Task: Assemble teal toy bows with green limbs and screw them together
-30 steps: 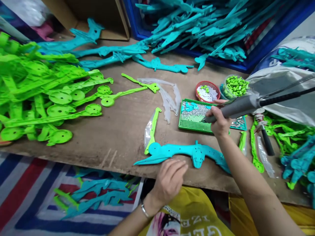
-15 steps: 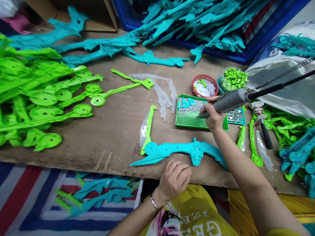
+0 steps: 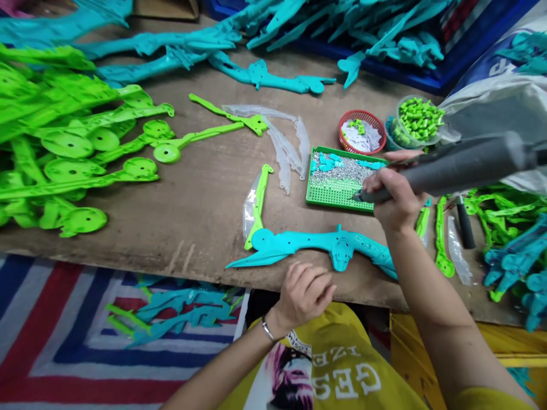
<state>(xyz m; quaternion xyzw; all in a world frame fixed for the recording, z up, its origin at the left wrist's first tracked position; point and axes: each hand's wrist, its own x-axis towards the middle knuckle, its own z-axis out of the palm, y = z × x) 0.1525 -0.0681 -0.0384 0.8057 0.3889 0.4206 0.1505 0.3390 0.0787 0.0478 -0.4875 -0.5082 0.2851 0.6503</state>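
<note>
My right hand (image 3: 396, 196) is wrapped around a grey electric screwdriver (image 3: 461, 171), its shaft running off to the upper right. The tool's tip is over a green perforated tray (image 3: 329, 195); whether it touches the tray I cannot tell. Small screws (image 3: 346, 171) and turquoise pieces fill the tray's far half. My left hand (image 3: 304, 293) rests at the table's front edge, fingers curled in, with nothing visible in them. Just beyond it lies a turquoise bow-shaped plastic part (image 3: 316, 241). A lime green arm (image 3: 257, 213) with a clear plastic blade meets its left end.
Lime green parts (image 3: 68, 171) are heaped on the left. Behind stands a blue crate (image 3: 419, 82) of turquoise parts. A red basket (image 3: 380, 135) and a tub of green pieces (image 3: 419, 119) stand beyond the tray. Another handled tool (image 3: 465, 222) lies to the right.
My right hand and the screwdriver have shifted slightly right, and the tool now tilts differently. The whole view has moved a little. My left hand stays curled at the table edge.
</note>
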